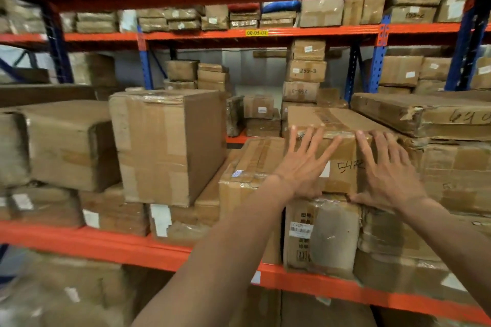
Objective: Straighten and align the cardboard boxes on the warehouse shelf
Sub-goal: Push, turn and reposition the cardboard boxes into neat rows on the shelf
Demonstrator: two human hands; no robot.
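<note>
A brown cardboard box with handwritten digits on its front sits on top of a wrapped box with a barcode label. My left hand lies flat against the front face of the upper box, fingers spread. My right hand presses flat on the same face at its right edge, fingers spread, thumb at the box's lower edge. Neither hand grips anything. A taped box stands just left of them, partly hidden by my left forearm.
A tall box and a wide box stand on the orange shelf beam to the left. A flat battered box tops a stack at right. More stacked boxes fill the racks behind and below.
</note>
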